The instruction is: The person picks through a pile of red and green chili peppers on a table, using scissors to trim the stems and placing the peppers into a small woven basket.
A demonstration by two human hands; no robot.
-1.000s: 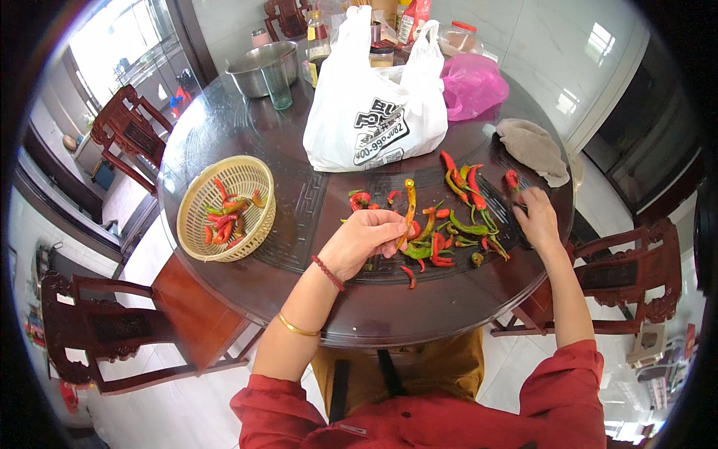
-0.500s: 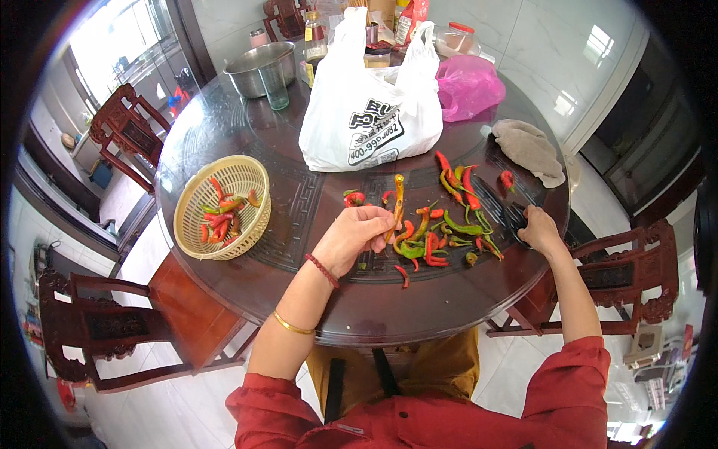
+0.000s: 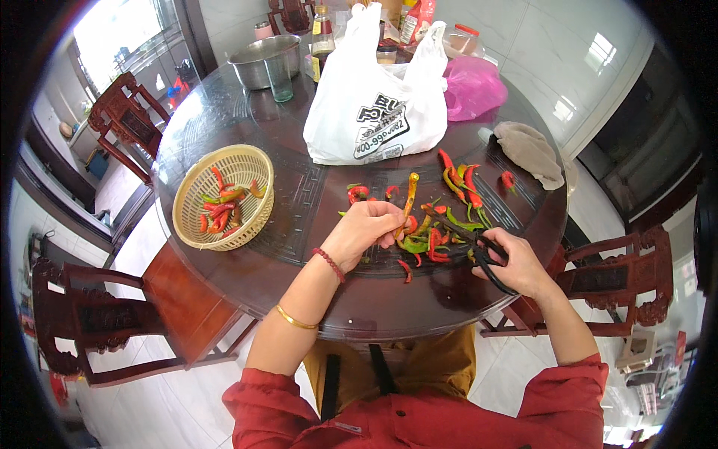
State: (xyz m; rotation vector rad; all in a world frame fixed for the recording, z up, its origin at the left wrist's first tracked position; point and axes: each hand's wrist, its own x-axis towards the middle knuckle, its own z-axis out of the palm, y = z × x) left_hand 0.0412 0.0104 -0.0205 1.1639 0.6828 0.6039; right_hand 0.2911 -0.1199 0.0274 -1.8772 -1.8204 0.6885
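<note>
A yellow-orange chili pepper stands upright in the pinched fingers of my left hand. Black-handled scissors are in my right hand, fingers in the handles. Their blades point left toward my left hand, over loose red, green and orange chili peppers spread on the dark round table. I cannot tell how far apart the blades are. More chili peppers lie beyond, and a lone red one sits farther right. Left of my left hand, a cream plastic basket holds several peppers.
A white plastic bag stands behind the peppers, with a pink bag beside it. Farther left are a metal pot, a drinking glass and a bottle. A grey cloth lies at the right edge. Wooden chairs surround the table.
My right hand has lifted the scissors from the table's right side and brought them left, over the peppers. My left hand still holds the chili pepper, shifted slightly right.
</note>
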